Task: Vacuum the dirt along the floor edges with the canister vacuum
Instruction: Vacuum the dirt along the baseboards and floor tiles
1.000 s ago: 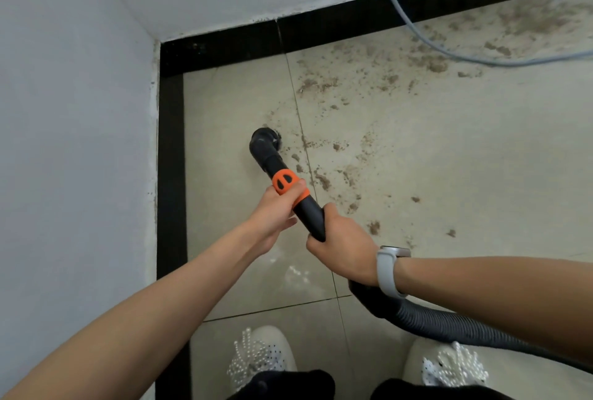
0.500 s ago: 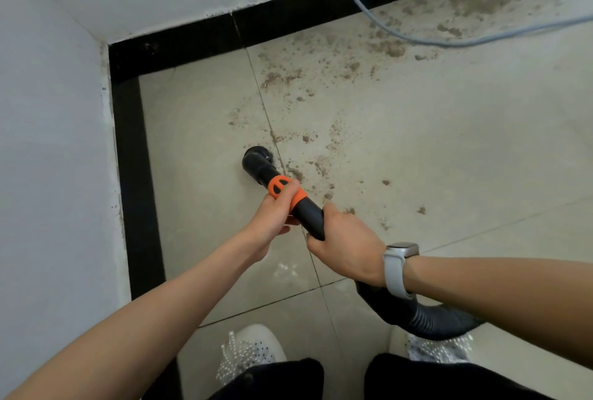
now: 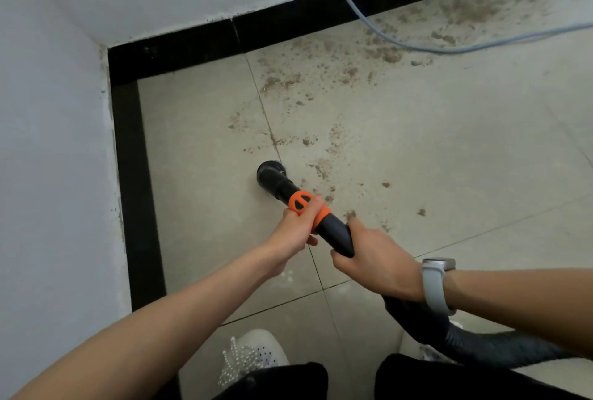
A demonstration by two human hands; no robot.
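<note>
Since a second ago, the nozzle point(image 3: 270, 173) has slid back along the floor toward the person, off the tile seam area it covered, and the view has swung so more of the black skirting point(image 3: 288, 30) and the far dirt point(image 3: 382, 53) shows. Both hands keep their hold on the black wand point(image 3: 333, 232).

Left hand point(image 3: 296, 228) wraps the orange collar point(image 3: 303, 204), fingers curled fully round it, thumb on top. Right hand point(image 3: 375, 258) grips the wand just behind, fingers closed round the tube where the ribbed hose point(image 3: 475, 345) begins (hose runs off under the right wrist, toward the right).

Key relation: the wand's long axis runs from the right hand at lower right up to the nozzle at upper left, so the mouth points toward the corner where the two skirting strips meet. Nozzle sits on the tile, mouth down as far as can be told, well apart from both skirtings. Nearest crumbs lie just right of the nozzle and ahead of it along the seam; the heavy band lies farther off, up against the far skirting, under the grey cable point(image 3: 385, 37).

Judgement: the left hand is nearer the mouth and steers; the next push likely goes forward and right along the axis into that dirt. Cable could snag near the wall.
</note>
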